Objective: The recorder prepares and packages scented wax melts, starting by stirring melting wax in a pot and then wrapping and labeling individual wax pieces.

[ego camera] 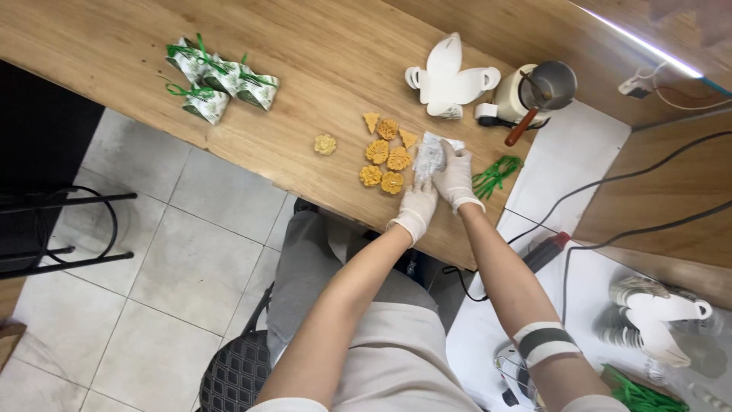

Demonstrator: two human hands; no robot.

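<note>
White gloves cover both my hands. My left hand [415, 211] and my right hand [455, 179] meet on a small clear bag [431, 156] at the table's near edge, fingers closed around it from both sides. Just left of the bag lie orange flower-shaped cookies [385, 160], and one pale cookie [325, 144] sits apart. Green twist ties [496, 175] lie just right of my right hand. Farther on the wooden table [305, 61] are finished green-and-white packets [217, 80] and a flat white box blank [450, 76].
</note>
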